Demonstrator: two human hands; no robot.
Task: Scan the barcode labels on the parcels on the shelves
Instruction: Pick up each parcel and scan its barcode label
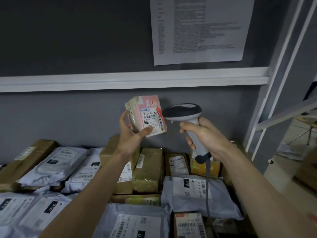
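Holding: my left hand (131, 133) grips a small pink parcel (147, 115), thumb on the front, fingers curled round the back.
Parcel: I see it lifted up above the shelf, standing up, with its white label (151, 120) facing me.
Label: it reads 501E- M1 A21 and has a barcode down its right edge.
Scanner: my right hand (204, 134) is wrapped tight round the handle of a gray and white scanner (184, 111).
Scanner head: it sits just beside the parcel's right edge, and I cannot tell if they touch.
Cord: a gray cord (207, 186) hangs down from the handle over the parcels below.
Shelf: I see brown boxes (149, 169) and gray bags (197, 191) with labels lying packed together under my arms.
Wall: a sheet of paper (200, 28) with small print is stuck on the dark gray wall above a white rail (120, 79).
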